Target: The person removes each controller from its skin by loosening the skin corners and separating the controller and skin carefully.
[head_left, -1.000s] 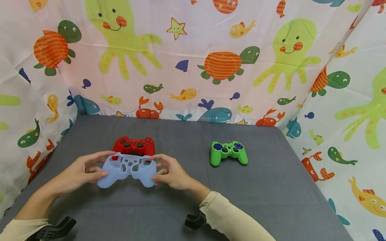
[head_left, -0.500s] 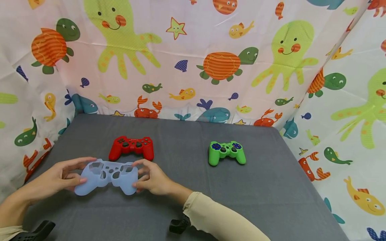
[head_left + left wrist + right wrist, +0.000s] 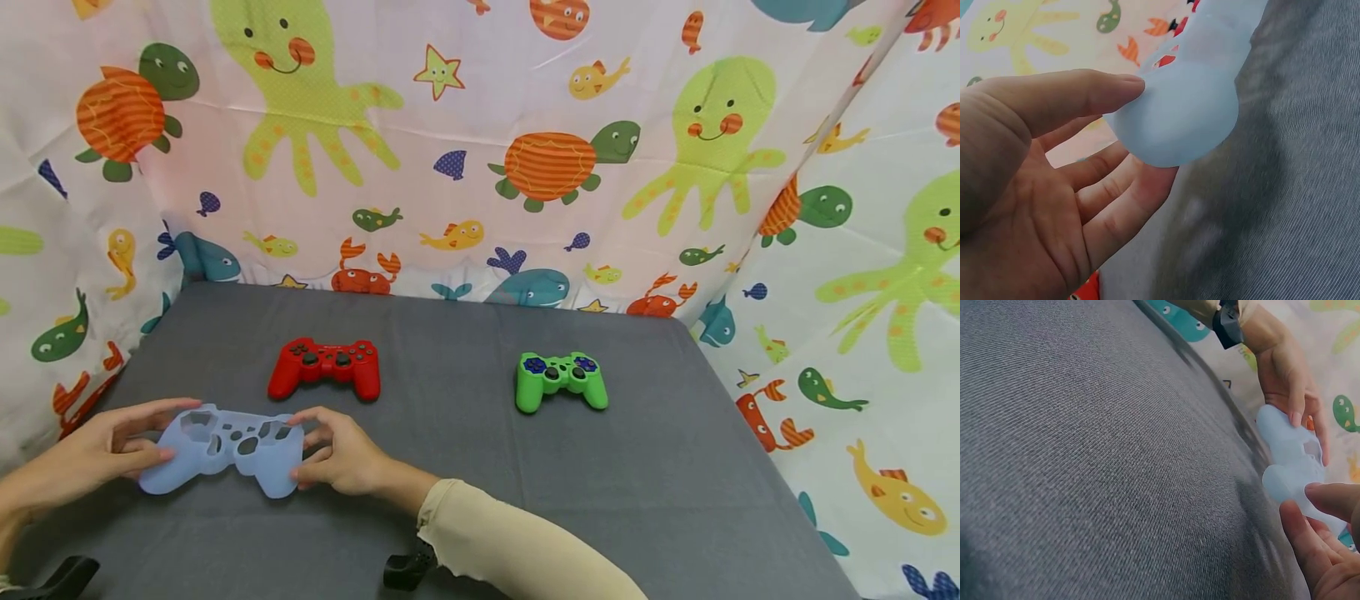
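Observation:
A pale blue, translucent silicone controller cover point(image 3: 217, 451) with cut-out holes is held above the table's left side. My left hand point(image 3: 101, 446) pinches its left grip, thumb on the front face and fingers behind. At the other end my right hand point(image 3: 341, 454) pinches the right grip between thumb and fingers. Close up in the left wrist view, the rounded grip of the cover point(image 3: 1179, 119) sits between thumb and fingertips. In the right wrist view both hands hold the cover point(image 3: 1285, 450), and its shadow falls on the cloth below.
A red game controller point(image 3: 325, 369) lies behind the cover on the grey cloth-covered table point(image 3: 480, 500). Farther right lies a green controller point(image 3: 561, 382) with blue button areas. A curtain point(image 3: 465, 108) printed with sea animals hangs behind the table and along its sides.
Both hands have carried the cover left and toward the front, away from the red controller. The red controller, partly hidden before, now shows whole. The head view has shifted slightly.

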{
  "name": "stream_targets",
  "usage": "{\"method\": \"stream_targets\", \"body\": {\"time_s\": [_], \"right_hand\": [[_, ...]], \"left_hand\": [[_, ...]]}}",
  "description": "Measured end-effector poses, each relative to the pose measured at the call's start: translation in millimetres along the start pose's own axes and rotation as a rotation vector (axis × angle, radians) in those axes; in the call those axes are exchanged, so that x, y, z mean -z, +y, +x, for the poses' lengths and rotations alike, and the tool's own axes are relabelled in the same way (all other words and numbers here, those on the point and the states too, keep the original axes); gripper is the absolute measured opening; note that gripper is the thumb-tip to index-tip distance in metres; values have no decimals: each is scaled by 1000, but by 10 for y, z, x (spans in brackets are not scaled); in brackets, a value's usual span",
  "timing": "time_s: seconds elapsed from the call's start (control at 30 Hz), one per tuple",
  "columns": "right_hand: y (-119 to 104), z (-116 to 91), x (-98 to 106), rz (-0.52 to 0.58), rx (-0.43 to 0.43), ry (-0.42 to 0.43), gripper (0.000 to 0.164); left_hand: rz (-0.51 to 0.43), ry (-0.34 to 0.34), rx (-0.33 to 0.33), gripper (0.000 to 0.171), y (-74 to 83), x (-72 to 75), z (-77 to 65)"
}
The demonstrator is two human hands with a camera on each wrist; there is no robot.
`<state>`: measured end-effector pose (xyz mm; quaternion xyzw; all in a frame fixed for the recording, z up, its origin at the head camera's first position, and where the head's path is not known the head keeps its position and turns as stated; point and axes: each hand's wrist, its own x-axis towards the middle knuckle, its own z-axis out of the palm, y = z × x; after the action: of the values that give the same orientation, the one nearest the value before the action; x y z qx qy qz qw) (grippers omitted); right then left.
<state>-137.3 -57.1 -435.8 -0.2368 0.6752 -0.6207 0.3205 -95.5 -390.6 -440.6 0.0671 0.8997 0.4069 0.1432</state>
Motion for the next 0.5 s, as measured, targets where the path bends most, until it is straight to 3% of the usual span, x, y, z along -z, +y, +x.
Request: {"method": "stream_targets", "body": {"time_s": [0.1, 0.3, 0.5], "right_hand": [[-1, 32, -47, -3, -6, 9, 63], [-2, 100, -106, 16, -19, 22, 62], [19, 152, -144, 3, -43, 23, 62]], "left_hand": [[25, -5, 13, 61, -72, 35, -17], [-29, 1, 4, 59, -123, 96, -40], [25, 28, -25, 58, -147, 95, -34]]}}
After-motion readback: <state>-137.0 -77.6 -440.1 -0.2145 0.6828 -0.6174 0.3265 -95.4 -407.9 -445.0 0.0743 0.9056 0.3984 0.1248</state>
